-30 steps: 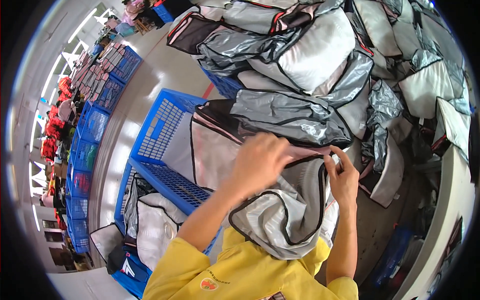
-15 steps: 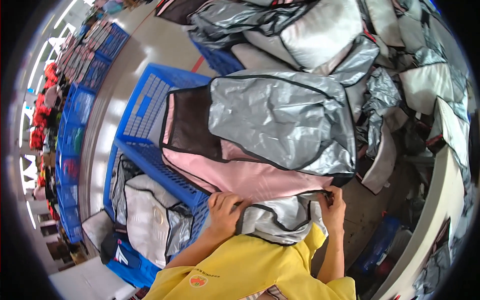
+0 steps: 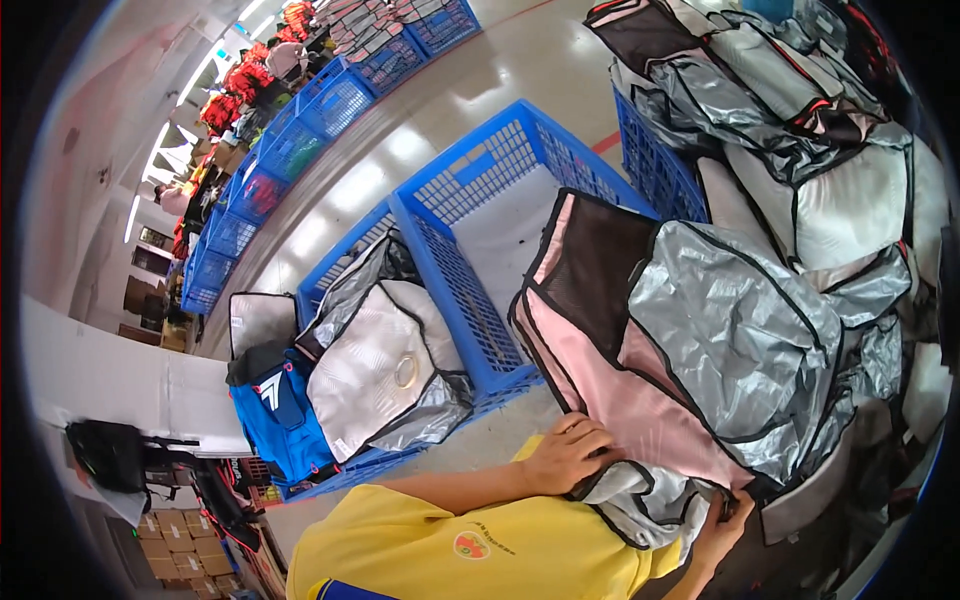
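Stretched out in front of me is a sewn bag piece (image 3: 645, 410), pink fabric with black edging, a dark mesh panel and a crinkled silver lining. My left hand (image 3: 572, 455) has its fingers closed on the near pink edge. At the near right corner my right hand (image 3: 724, 528) pinches the black-edged rim. Between the two hands hangs a bunched silver-white fold (image 3: 645, 503) of the same piece, against my yellow shirt. The far part of the piece lies partly over a blue crate's rim and beside a heap of similar pieces.
A blue plastic crate (image 3: 420, 225) stands ahead, with a pale sheet at its bottom. Left of it, another crate holds white and silver pieces (image 3: 375, 370) and a blue bag (image 3: 280, 410). Silver-white pieces (image 3: 850, 215) pile up at right. More blue crates (image 3: 325, 105) line the far aisle.
The view has turned left, so crates and bag piece appear further right. Both hands still grip the piece's near edge.
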A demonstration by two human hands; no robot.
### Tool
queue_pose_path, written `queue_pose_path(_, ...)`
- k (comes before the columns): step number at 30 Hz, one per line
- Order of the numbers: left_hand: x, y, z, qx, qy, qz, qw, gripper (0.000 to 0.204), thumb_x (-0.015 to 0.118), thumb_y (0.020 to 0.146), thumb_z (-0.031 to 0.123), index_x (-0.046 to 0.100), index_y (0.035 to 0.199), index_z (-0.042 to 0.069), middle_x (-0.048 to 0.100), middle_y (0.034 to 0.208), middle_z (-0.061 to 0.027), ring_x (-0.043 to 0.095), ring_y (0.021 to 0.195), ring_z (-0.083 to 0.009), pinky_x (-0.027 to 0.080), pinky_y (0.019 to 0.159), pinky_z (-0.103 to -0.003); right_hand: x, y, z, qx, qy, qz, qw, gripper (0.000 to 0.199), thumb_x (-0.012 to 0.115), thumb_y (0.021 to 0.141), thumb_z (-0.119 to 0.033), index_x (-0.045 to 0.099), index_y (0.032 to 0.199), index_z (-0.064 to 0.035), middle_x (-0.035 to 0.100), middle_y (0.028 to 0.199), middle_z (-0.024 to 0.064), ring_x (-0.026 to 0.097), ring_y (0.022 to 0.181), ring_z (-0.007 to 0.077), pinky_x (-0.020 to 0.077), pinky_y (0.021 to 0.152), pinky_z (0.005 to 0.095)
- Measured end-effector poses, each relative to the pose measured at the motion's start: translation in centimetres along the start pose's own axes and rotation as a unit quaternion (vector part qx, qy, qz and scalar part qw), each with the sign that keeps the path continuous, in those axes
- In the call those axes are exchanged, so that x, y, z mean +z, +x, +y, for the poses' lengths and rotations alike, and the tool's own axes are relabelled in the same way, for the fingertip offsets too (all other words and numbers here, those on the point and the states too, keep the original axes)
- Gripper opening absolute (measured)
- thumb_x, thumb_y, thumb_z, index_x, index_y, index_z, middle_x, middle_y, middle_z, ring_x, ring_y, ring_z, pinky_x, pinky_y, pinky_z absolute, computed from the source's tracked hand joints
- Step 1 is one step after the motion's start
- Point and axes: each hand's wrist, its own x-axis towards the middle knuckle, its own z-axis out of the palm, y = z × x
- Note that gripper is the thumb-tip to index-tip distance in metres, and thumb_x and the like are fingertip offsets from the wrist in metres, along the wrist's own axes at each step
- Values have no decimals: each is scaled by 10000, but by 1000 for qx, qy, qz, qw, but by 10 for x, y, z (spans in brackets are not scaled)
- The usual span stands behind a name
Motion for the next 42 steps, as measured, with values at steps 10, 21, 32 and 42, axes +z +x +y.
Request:
queue_pose_path(10, -45, 59, -14, 5, -5, -174, 985, 492, 727, 643, 102, 700, 1133, 67, 634, 1130, -77, 582, 1080, -300, 397, 940, -448, 8, -6, -18, 48, -62, -11, 997, 311, 804, 860, -120, 606, 1098, -87, 689, 761, 114, 708, 660, 249, 556, 611, 373)
queue_pose_path(21, -7, 163, -44, -429, -382, -244, 781, 524, 627, 983, 534, 683, 966, 14, 701, 855, -73, 714, 761, -208, 586, 642, -317, 8, -26, -13, -13, -78, -14, 997, 432, 781, 847, -126, 531, 1197, -94, 706, 846, 110, 720, 756, 316, 564, 653, 414)
queue_pose_path(32, 15, 176, -32, -376, -524, 3, 765, 429, 686, 992, 247, 581, 1322, -6, 667, 1221, -101, 645, 1107, -207, 525, 953, -371, 14, -48, -18, -12, -45, -21, 999, 575, 775, 748, -76, 500, 1252, -97, 700, 980, 131, 707, 885, 334, 555, 711, 442)
queue_pose_path(42, 31, 193, -16, -327, -546, 151, 756, 363, 689, 967, 196, 627, 1243, -32, 631, 1290, -101, 607, 1169, -191, 483, 991, -369, 47, 13, 18, -46, -77, 119, 989, 401, 752, 806, -42, 571, 1160, -94, 700, 953, 119, 705, 850, 329, 557, 700, 417)
